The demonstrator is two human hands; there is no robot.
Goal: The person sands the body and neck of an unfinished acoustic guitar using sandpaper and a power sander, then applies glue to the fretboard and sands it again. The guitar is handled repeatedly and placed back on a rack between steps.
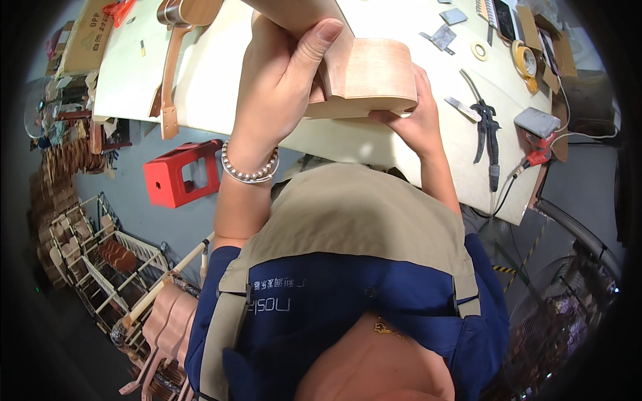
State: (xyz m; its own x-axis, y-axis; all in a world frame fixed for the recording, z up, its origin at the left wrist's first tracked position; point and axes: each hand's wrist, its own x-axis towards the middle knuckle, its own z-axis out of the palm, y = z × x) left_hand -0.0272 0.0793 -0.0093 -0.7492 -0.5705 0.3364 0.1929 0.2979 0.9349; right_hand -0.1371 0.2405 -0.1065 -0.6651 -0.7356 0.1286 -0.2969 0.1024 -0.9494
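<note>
In front of me, above the near edge of the table, I hold a pale unfinished wooden ukulele body [380, 70] on its side, its curved side toward me. My left hand [284, 83] is wrapped round it near the waist, thumb lying on the wood. My right hand [420, 110] grips the rounded right end, fingertips curled beneath it. The upper part of the body runs out of the picture at the top. A beaded bracelet [247, 170] circles my left wrist.
A finished ukulele [170, 67] lies on the white table [214, 87] at left. On the right are a black air blow gun [487, 120], a red sander [537, 144] and tape rolls [525, 60]. A red stool [180, 175] and racks of wooden parts [110, 250] stand left.
</note>
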